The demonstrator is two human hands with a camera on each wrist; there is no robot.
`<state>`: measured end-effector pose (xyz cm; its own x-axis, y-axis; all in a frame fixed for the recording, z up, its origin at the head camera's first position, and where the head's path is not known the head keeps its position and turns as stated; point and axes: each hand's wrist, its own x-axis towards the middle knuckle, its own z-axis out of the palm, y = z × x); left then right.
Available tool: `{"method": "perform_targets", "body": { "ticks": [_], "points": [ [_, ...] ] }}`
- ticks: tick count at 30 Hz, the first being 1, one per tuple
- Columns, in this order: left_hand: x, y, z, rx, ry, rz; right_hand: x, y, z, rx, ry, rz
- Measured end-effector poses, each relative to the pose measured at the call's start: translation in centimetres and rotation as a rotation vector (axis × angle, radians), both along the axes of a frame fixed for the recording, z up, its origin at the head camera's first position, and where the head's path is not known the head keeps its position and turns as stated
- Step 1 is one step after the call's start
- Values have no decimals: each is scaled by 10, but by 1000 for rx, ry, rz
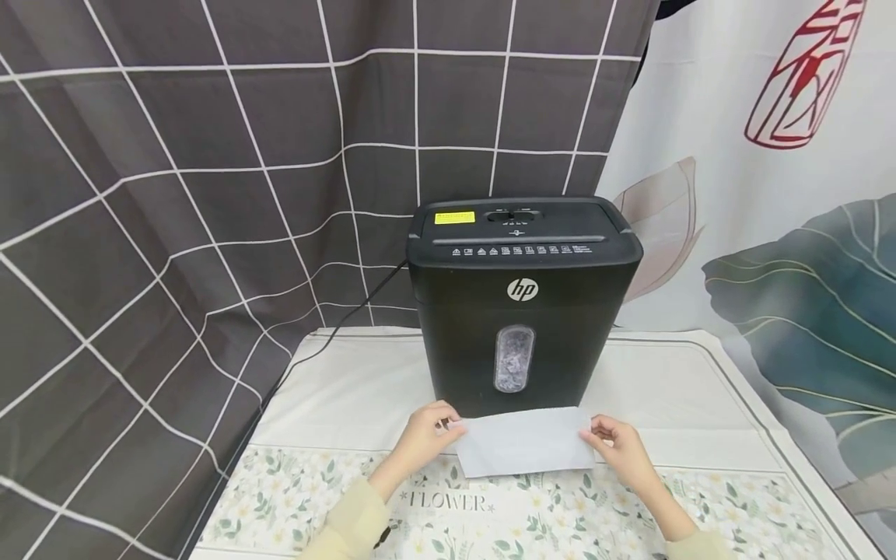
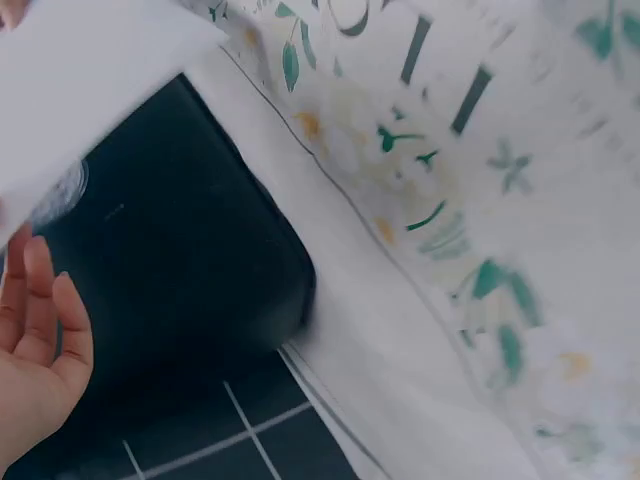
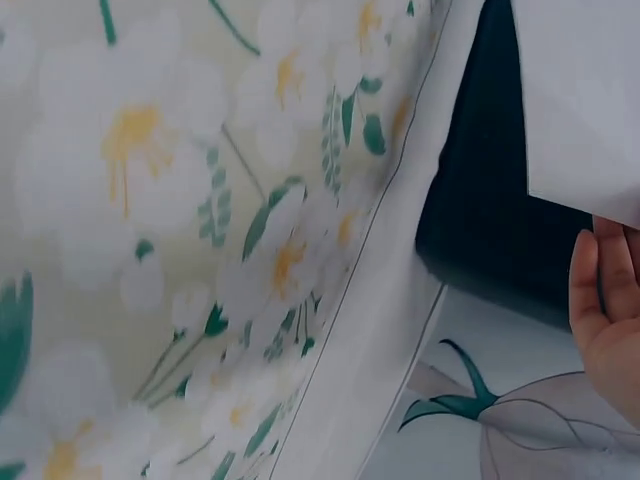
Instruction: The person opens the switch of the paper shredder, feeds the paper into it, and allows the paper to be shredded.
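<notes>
A white sheet of paper (image 1: 525, 443) is held up between my two hands, in front of the lower part of a black HP paper shredder (image 1: 462, 334). My left hand (image 1: 425, 432) pinches the sheet's left upper corner between thumb and fingers. At the opposite corner, my right hand (image 1: 619, 447) grips the paper the same way. The shredder's feed slot (image 1: 518, 240) runs across its top, and shreds show through a clear window (image 1: 514, 359). Both wrist views catch the paper (image 2: 90, 80) and part of the hand beside the shredder (image 3: 490, 170).
The shredder stands on a table with a white floral tablecloth (image 1: 280, 498). A black cord (image 1: 336, 330) runs from its left side down past the table's left edge. Close behind hang a dark grid-patterned curtain (image 1: 280, 117) and a white printed cloth (image 1: 700, 93).
</notes>
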<state>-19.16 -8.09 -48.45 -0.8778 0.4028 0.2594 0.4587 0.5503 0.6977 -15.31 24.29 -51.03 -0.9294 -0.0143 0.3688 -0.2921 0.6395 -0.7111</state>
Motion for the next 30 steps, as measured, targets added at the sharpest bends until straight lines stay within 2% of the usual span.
{"method": "perform_targets", "body": {
  "ticks": [2,5,11,19,26,30],
  "points": [
    [5,-4,-2,76,-10,33,2,-5,1,-4,0,-27],
    [12,-8,-4,132,-23,67,4,-12,5,-44,-1,-45],
    [22,-10,-2,156,-49,100,8,-20,15,-122,6,-67],
    [38,-9,1,234,-111,222,15,-27,25,-225,44,-16],
    [35,-19,5,240,-180,264,12,-28,21,-179,134,39],
    [30,-21,8,258,-152,262,10,-28,31,-140,159,55]
  ]
}}
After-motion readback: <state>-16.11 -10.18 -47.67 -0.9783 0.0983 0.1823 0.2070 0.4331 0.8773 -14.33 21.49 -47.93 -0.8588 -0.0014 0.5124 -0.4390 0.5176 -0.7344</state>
